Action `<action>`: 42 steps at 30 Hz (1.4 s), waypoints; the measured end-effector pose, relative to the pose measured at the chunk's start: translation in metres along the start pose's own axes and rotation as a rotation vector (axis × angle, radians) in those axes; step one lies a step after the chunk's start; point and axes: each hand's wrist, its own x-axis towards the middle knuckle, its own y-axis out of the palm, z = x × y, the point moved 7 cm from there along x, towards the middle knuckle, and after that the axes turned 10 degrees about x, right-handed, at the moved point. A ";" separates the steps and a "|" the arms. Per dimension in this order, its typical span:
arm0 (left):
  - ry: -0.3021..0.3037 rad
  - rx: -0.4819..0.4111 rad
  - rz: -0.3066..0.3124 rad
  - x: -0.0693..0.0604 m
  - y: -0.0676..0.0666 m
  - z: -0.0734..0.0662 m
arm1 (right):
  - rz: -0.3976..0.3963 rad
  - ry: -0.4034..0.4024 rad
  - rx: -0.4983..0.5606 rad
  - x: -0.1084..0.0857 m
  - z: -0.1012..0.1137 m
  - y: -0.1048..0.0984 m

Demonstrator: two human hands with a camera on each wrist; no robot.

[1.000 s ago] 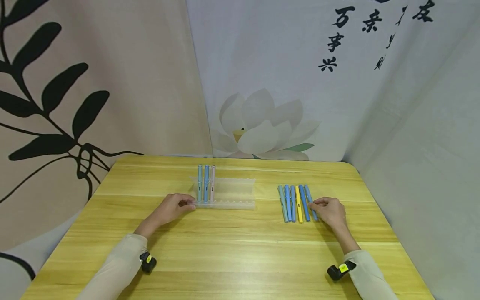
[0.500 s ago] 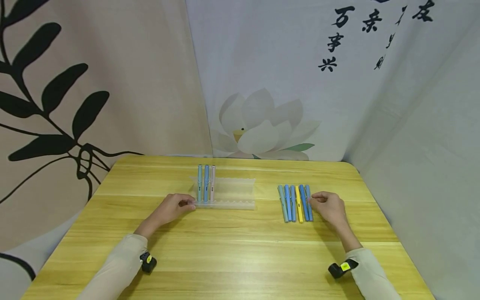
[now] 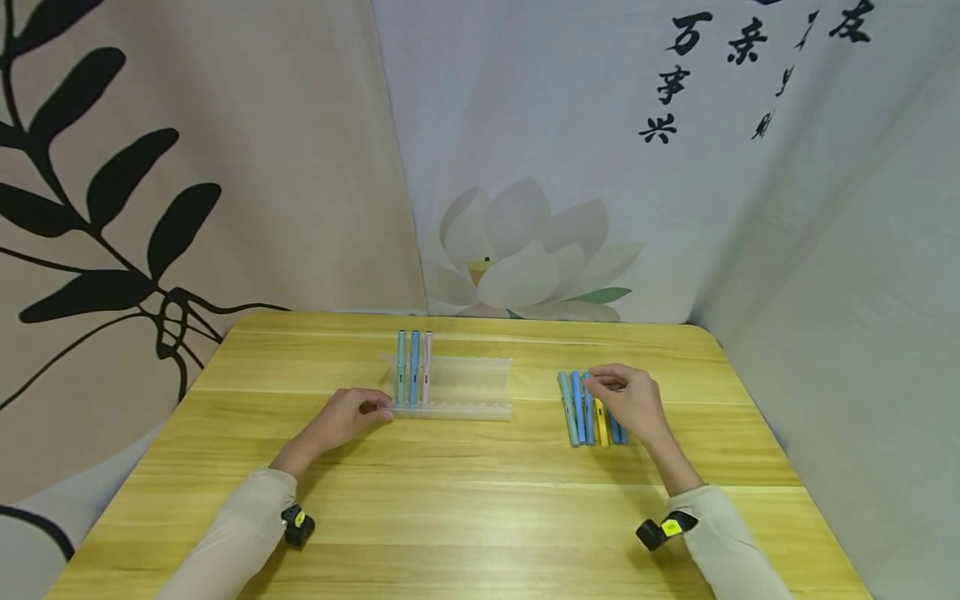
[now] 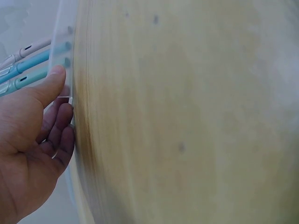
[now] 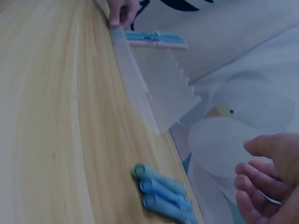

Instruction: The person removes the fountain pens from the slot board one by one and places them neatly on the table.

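My left hand pinches the front left corner of a clear plastic pen rack, thumb on top. Three capped pens lean side by side in the rack's left end: a pale green pen, a blue pen and a pale pink pen. Over the row of pens on the right hovers my right hand, partly covering them. In the right wrist view its thumb and fingers stand apart with nothing between them. That row has a green pen, several blue pens and a yellow pen.
The wooden table carries the rack and the pens. Behind its back edge hangs a printed cloth with a lotus and black writing. Another cloth with black leaves hangs at left.
The rightmost blue pen has been straightened against its neighbour and let go. My right hand has since moved left and up over the row. My left hand stays on the rack.
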 end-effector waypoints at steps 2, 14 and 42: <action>-0.001 -0.003 -0.001 0.000 0.000 0.000 | 0.009 -0.020 0.019 0.001 0.004 0.008; -0.001 -0.015 -0.004 0.000 0.002 0.001 | 0.059 -0.120 0.137 0.005 0.032 0.058; -0.011 -0.013 -0.005 0.000 -0.001 -0.001 | 0.240 -0.141 0.215 0.015 0.056 0.155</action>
